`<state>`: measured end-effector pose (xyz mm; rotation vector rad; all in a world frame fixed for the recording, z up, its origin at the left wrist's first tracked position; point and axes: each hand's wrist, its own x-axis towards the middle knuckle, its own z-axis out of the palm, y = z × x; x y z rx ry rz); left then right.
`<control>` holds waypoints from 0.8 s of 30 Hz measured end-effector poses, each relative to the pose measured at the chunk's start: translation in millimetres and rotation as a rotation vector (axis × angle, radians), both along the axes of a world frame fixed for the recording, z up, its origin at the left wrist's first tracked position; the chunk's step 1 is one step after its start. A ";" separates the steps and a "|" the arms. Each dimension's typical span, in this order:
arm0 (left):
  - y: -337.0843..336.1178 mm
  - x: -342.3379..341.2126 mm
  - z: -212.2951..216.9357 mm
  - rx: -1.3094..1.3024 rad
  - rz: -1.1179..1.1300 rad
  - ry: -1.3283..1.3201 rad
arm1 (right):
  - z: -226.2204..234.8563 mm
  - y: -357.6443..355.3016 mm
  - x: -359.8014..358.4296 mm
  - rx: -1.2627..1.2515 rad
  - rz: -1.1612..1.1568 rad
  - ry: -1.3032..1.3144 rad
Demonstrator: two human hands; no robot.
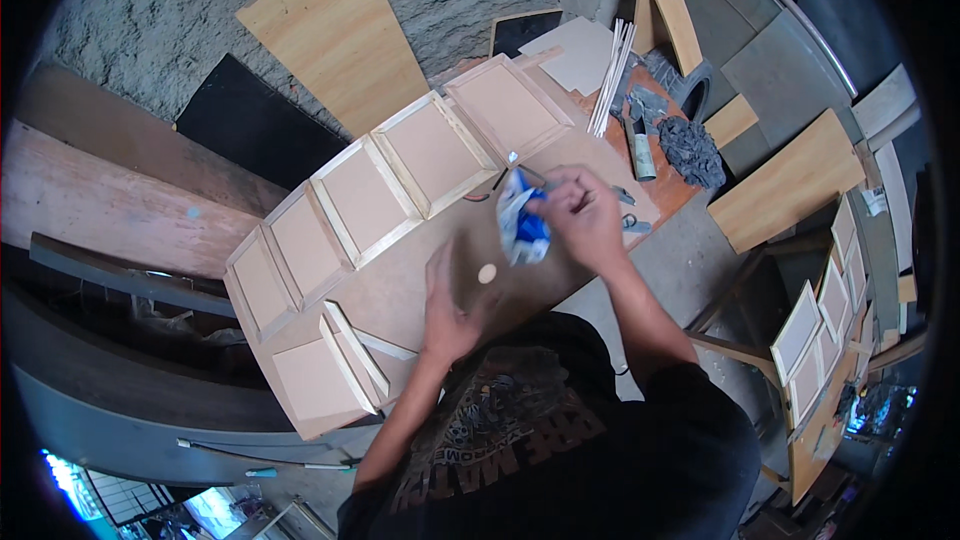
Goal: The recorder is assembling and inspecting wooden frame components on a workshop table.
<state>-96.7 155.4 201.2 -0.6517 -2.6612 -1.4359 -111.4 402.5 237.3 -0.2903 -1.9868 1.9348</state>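
Note:
My right hand (583, 215) is raised over the worktable and closed on a crumpled blue and white plastic packet (524, 220), which hangs to the left of the fingers. My left hand (448, 312) is slightly smeared by motion, its fingers stretched out and the thumb apart, with nothing gripped. Between its thumb and fingers shows a small pale round disc (487, 274); whether it lies on the board or hangs above it I cannot tell. Just beyond both hands runs a long row of framed wooden panels (367, 197). Loose wooden strips (357, 348) lie across its near left end.
On the table's right stand a can (641, 150), a dark crumpled cloth (692, 152) and a bundle of thin white sticks (612, 78). A plywood sheet (335, 35) leans on the rough wall. Another framed panel (820, 320) rests on a stand at the right.

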 end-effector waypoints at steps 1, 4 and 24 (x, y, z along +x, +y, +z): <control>15.6 -1.5 16.5 0.178 -0.015 -0.149 | -0.8 -10.9 4.2 -0.018 0.086 0.019; 30.4 -10.3 14.9 0.391 -0.134 -0.329 | -12.3 -42.5 10.4 -0.180 0.202 0.024; 37.9 -4.3 1.4 0.569 -0.121 -0.525 | -4.0 -56.0 28.3 0.195 0.491 -0.127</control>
